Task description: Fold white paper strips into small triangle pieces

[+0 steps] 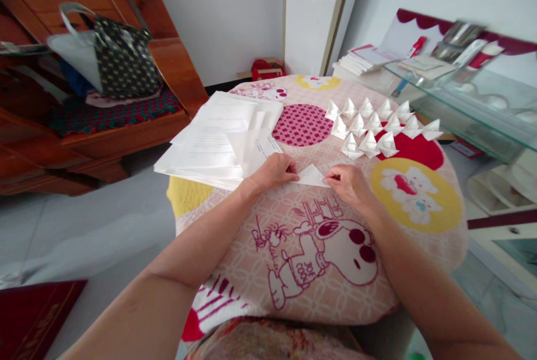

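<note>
A small folded paper triangle [311, 175] sits low over the patterned tablecloth, its peak pointing away from me. My left hand [277, 171] pinches its left corner, and my right hand [347, 182] pinches the right corner. Several folded white paper boats [369, 145] stand in rows on the far right part of the table. To the left lies a stack of white paper sheets [210, 142], some with printed lines. A loose, partly see-through sheet [247, 150] rests on top of it, close to my left wrist.
The round table wears a pink cloth [310, 206] with cartoon figures. At right stands a glass shelf [474, 105] with papers [364, 58] and a metal cup [464, 33]. A wooden bench [163, 119] with a dotted bag [123, 61] is at left. A red box [267, 69] sits behind.
</note>
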Available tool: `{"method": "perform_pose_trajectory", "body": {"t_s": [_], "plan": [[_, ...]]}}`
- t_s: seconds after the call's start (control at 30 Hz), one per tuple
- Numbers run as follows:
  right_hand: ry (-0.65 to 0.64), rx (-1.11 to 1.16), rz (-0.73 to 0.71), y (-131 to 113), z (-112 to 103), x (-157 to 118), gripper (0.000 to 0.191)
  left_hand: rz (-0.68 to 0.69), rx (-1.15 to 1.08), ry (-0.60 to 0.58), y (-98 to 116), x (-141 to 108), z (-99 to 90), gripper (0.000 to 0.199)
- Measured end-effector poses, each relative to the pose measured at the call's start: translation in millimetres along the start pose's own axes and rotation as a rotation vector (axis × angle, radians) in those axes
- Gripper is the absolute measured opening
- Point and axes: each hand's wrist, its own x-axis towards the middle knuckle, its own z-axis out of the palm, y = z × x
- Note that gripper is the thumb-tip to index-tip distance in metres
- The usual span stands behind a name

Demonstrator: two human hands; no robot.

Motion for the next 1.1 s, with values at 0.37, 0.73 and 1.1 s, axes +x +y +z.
{"method": "perform_pose_trajectory", "body": {"t_s": [0.37,0.73,1.1], "plan": [[0.016,0.041,0.007,1.0,1.1,-0.1,0.014,0.052,0.019,-0.016,-1.1,-0.4,-0.5,0.013],[0.030,0.056,0.010,0.2,1.3,0.6,0.015,0.076,0.001,0.010,-2.7,0.1,-0.3,0.013],[0.021,0.028,-0.009,1.6,2.5,2.2,0.016,0.088,0.030,0.013,-3.8,1.1,0.7,0.013]]}}
